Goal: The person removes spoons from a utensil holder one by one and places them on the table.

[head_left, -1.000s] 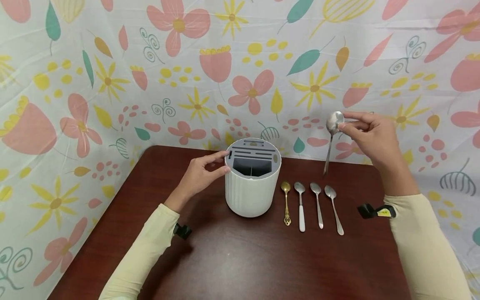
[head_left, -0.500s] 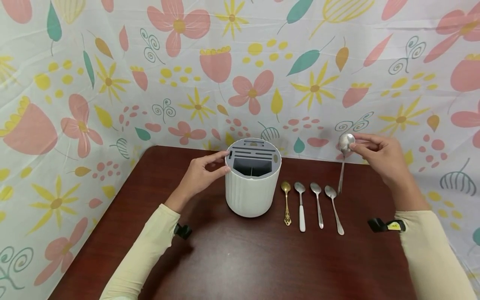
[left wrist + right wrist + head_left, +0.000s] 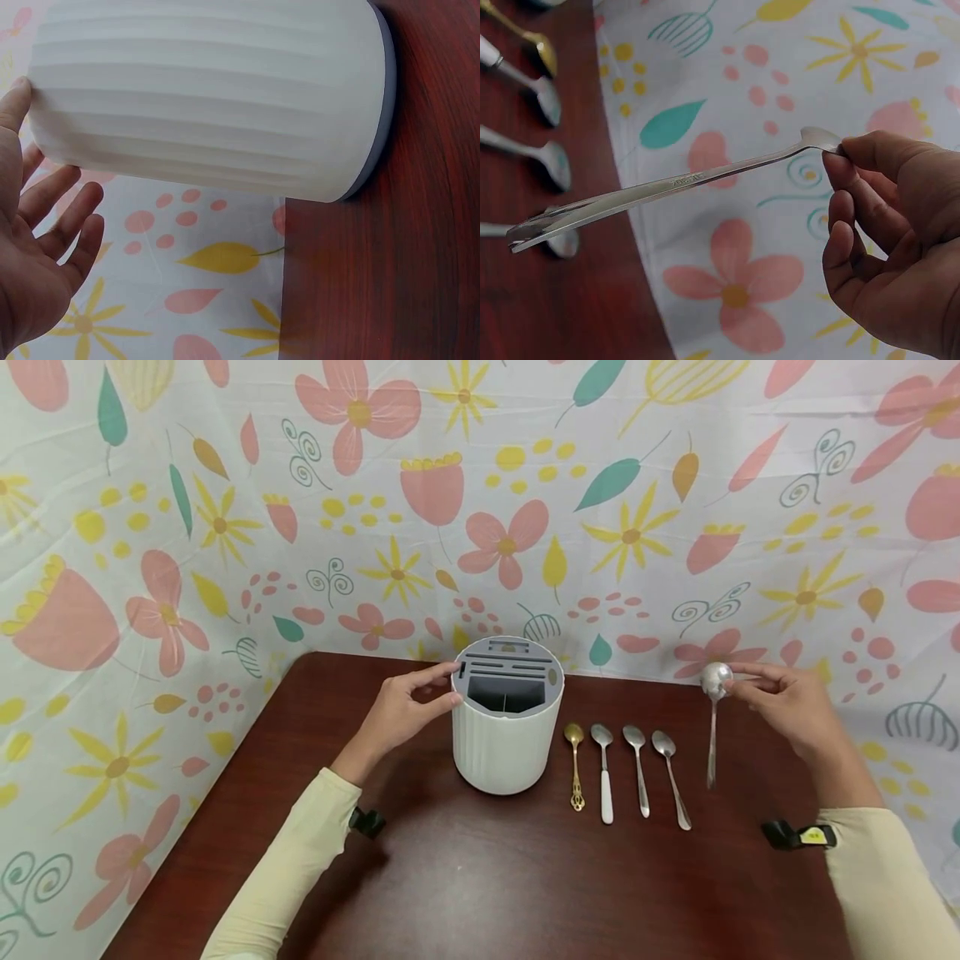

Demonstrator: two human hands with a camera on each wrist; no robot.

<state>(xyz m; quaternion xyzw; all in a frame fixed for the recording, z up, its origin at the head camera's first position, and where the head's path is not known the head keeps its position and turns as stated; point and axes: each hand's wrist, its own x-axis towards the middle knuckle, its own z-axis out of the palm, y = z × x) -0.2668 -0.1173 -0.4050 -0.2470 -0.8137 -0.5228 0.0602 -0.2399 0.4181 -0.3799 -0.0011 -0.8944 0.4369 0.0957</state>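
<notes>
In the head view, a silver spoon (image 3: 713, 710) hangs with its handle down, right of the row of spoons. My right hand (image 3: 787, 706) pinches it by the bowl between thumb and fingers. The right wrist view shows the stamped handle (image 3: 660, 187) stretching away from the right hand (image 3: 900, 225). A white ribbed utensil holder (image 3: 504, 752) with a grey slotted top stands upright on the table. My left hand (image 3: 401, 710) touches its rim with extended thumb and fingertips; in the left wrist view the other fingers of that hand (image 3: 45, 240) are loosely spread.
Right of the holder, a gold spoon (image 3: 575, 768), a white-handled spoon (image 3: 604, 777) and two silver spoons, one slim (image 3: 637, 768) and one farther right (image 3: 672, 781), lie in a row on the dark wooden table (image 3: 480, 877). A flowered cloth (image 3: 360, 485) hangs behind.
My right hand has moved right and down with the spoon, from above the row to beside its right end. The left hand and the holder have stayed in place.
</notes>
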